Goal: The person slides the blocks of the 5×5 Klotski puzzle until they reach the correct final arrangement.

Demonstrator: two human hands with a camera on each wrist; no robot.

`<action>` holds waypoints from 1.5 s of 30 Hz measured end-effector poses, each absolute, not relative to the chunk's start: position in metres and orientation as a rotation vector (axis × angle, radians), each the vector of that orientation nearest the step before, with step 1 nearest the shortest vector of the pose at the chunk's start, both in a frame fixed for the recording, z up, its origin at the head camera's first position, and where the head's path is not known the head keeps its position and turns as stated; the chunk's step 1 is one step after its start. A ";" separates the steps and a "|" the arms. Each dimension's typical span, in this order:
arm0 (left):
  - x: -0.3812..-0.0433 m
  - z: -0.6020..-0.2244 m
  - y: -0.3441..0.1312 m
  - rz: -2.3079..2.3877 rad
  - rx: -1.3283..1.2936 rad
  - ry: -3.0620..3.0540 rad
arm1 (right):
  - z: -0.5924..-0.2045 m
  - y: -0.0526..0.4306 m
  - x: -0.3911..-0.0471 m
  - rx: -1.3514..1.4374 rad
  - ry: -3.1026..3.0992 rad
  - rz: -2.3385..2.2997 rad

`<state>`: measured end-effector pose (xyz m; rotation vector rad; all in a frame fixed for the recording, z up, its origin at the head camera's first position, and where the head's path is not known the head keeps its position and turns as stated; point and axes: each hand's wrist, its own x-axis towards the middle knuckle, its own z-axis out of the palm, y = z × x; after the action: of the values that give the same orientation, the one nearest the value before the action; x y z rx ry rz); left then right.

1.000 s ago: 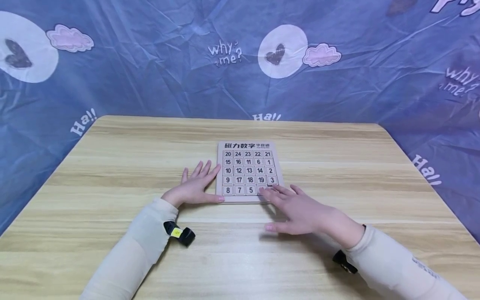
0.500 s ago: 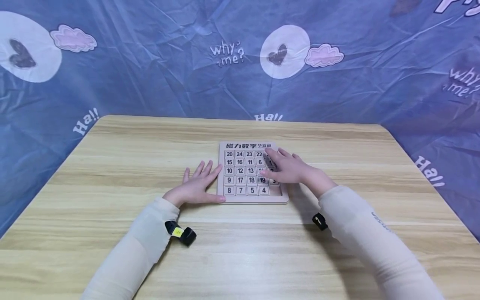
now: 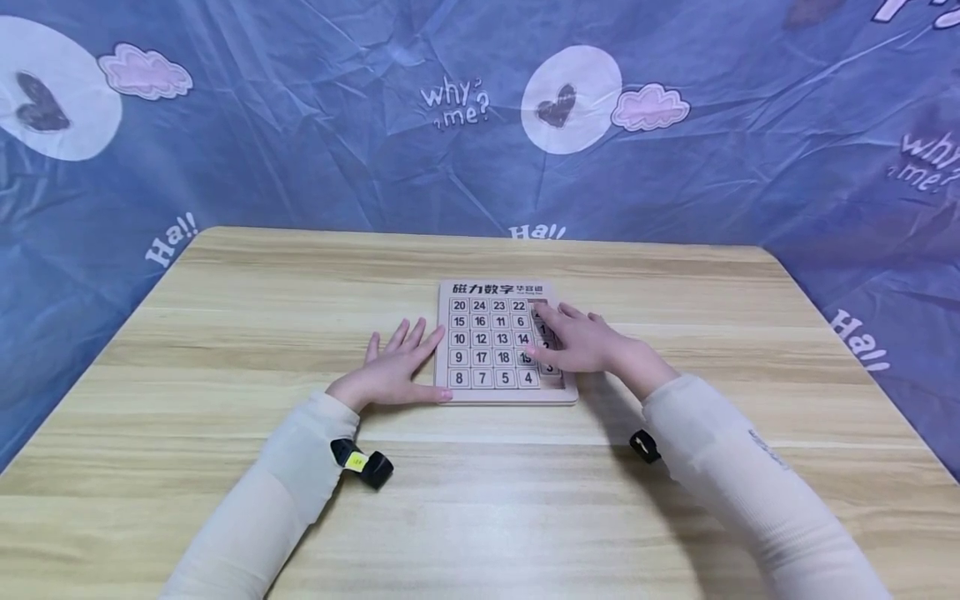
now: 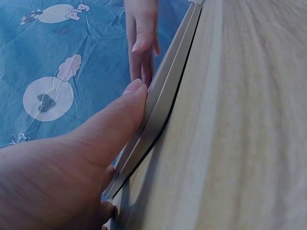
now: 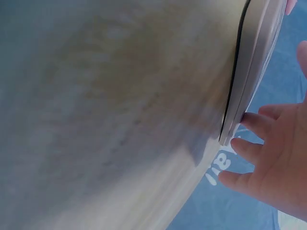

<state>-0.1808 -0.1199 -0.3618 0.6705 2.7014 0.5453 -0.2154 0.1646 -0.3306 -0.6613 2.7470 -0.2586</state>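
A pale number slide puzzle (image 3: 510,397) lies flat on the table, with rows of numbered tiles under a printed heading. My left hand (image 3: 386,380) rests at its left side, fingers spread and straight, the thumb (image 4: 122,112) on the near-left corner. Over the right column reaches my right hand (image 3: 591,343), its index fingertip on the top tile of that column. Above that tile shows a brownish gap, and a narrower one is visible below the 3 tile (image 3: 550,368). The remaining right-hand fingers extend past the puzzle's right edge, and the thumb overlaps the 19 tile.
The wood-grain table (image 3: 465,500) extends on all sides of the puzzle. Behind it hangs a blue printed cloth (image 3: 322,150). Black camera straps (image 3: 362,463) sit on both sleeved wrists.
My right hand has gone from the puzzle's near-right corner up to the top of the right column. That column's tiles have slid partway toward the near edge. My left hand stays in place.
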 end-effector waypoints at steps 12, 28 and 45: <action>-0.182 -0.361 -0.122 0.534 0.680 2.701 | -0.326 0.158 -0.200 -0.741 2.743 -0.201; -0.179 -0.359 -0.120 0.528 0.687 2.679 | -0.333 0.059 -0.220 -0.854 2.765 -0.058; -0.180 -0.358 -0.119 0.503 0.685 2.700 | -0.334 0.077 -0.216 -0.737 2.798 0.012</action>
<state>-0.1798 -0.1190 -0.3581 0.6850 2.6996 0.5033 -0.2158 0.0769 -0.3338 -0.7374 2.7979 0.0117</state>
